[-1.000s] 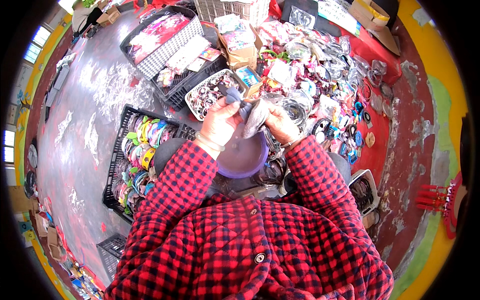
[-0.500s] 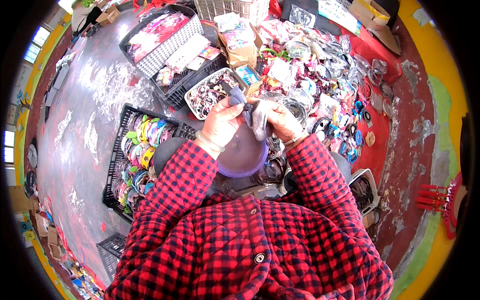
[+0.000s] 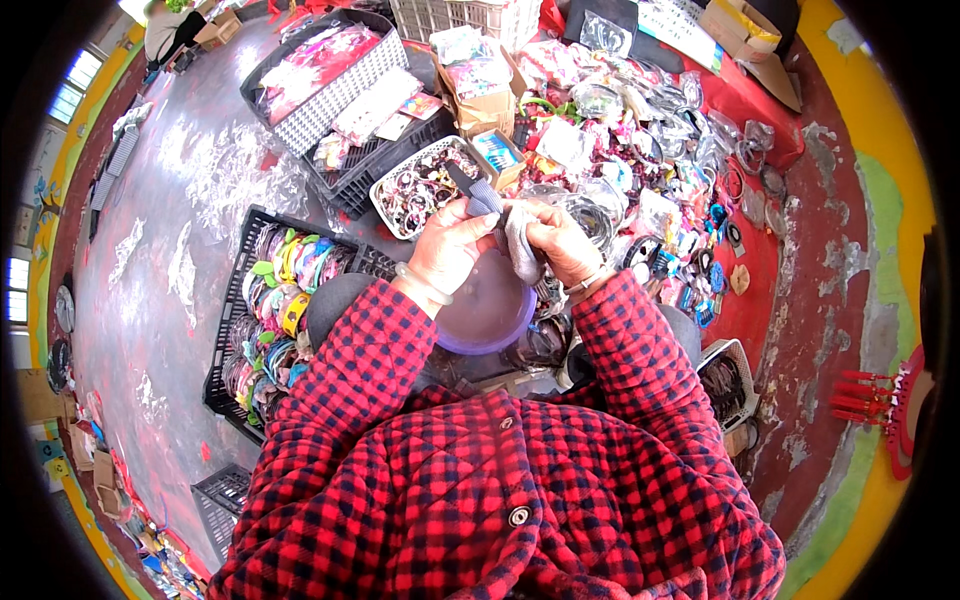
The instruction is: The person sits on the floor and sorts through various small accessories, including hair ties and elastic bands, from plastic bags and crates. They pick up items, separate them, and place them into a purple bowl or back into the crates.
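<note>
– While my left hand (image 3: 446, 247) pinches the striped cloth (image 3: 486, 197), twelve o'clock of the purple basin (image 3: 484, 312), risk noted.
– Cause?
– Loose pinch: the grey cloth (image 3: 520, 244), one o'clock, gripped by my right hand (image 3: 566, 243), might slip basinward. Join between cloths: cannot tell.

Bright light is coming through a window (image 3: 75, 88) beyond the grey floor's (image 3: 140, 330) far left corner, and another window (image 3: 18, 275) is glowing along that left edge. The floor is gleaming! Along its right edge, a dark-red band (image 3: 820, 370) is peeling beneath a yellow-and-green wall (image 3: 908, 180).
</note>
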`<state>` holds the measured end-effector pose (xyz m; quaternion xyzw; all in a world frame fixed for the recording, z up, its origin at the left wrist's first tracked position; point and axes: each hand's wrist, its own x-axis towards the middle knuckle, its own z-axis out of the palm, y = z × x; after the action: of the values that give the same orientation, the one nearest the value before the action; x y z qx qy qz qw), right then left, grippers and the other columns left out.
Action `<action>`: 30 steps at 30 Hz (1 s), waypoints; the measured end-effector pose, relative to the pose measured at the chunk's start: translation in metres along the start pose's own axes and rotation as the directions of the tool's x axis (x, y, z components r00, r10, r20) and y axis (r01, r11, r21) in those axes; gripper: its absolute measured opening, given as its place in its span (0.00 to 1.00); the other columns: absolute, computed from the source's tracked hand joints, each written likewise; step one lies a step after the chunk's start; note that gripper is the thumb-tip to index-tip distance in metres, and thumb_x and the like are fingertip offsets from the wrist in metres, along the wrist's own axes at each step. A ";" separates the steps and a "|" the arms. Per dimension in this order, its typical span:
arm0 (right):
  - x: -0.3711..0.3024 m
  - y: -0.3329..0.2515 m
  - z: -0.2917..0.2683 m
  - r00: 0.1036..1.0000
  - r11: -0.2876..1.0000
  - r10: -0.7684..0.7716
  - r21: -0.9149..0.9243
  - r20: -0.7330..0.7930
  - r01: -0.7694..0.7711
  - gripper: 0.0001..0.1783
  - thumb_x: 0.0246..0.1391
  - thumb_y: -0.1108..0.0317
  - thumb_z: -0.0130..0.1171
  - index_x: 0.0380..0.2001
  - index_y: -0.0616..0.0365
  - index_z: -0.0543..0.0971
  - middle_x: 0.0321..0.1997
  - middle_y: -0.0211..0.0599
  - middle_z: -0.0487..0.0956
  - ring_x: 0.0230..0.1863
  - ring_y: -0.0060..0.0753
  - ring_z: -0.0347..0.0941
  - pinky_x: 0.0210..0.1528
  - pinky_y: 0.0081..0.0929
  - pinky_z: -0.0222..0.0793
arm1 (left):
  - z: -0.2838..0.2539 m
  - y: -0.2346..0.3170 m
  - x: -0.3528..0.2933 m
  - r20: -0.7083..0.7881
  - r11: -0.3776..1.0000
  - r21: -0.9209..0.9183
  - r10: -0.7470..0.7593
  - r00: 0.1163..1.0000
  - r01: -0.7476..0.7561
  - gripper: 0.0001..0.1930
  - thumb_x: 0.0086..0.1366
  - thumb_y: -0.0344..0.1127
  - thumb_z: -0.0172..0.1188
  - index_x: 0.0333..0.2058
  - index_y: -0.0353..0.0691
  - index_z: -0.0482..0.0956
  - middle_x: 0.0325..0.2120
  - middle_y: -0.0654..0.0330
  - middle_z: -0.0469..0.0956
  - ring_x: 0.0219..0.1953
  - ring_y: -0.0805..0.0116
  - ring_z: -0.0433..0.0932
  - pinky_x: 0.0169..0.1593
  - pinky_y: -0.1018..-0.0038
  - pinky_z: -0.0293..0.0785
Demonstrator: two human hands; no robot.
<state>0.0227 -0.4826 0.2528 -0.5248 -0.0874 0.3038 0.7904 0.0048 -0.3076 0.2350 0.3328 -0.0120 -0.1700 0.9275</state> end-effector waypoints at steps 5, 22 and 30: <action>0.003 0.009 -0.007 0.998 0.989 -0.058 -0.135 0.028 0.062 0.22 0.51 0.70 0.52 0.51 0.60 0.69 0.37 0.27 0.74 0.33 0.15 0.67 0.37 0.16 0.65 | -0.004 0.000 0.002 -0.001 0.999 0.023 0.037 0.999 -0.037 0.09 0.60 0.25 0.51 0.39 0.35 0.75 0.35 0.59 0.77 0.38 0.67 0.76 0.46 0.70 0.71; 0.012 0.027 -0.016 0.971 0.942 -0.073 -0.304 0.229 0.142 0.12 0.56 0.65 0.53 0.40 0.60 0.74 0.36 0.24 0.75 0.37 0.18 0.67 0.40 0.21 0.65 | -0.003 0.015 0.000 -0.135 0.997 0.003 0.074 0.988 -0.074 0.07 0.60 0.27 0.52 0.37 0.34 0.75 0.32 0.59 0.77 0.34 0.68 0.77 0.40 0.73 0.75; 0.018 0.026 -0.021 0.764 0.247 -0.454 -0.759 0.459 0.603 0.09 0.52 0.63 0.56 0.32 0.57 0.75 0.29 0.34 0.71 0.33 0.38 0.66 0.46 0.35 0.58 | -0.006 0.031 -0.001 -0.130 0.998 -0.065 0.016 0.991 -0.025 0.09 0.61 0.31 0.52 0.40 0.35 0.73 0.33 0.60 0.77 0.37 0.69 0.77 0.44 0.72 0.73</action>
<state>0.0362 -0.4814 0.2176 -0.7669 -0.4584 -0.0336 0.4478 0.0142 -0.2810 0.2499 0.3119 0.0503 -0.1391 0.9385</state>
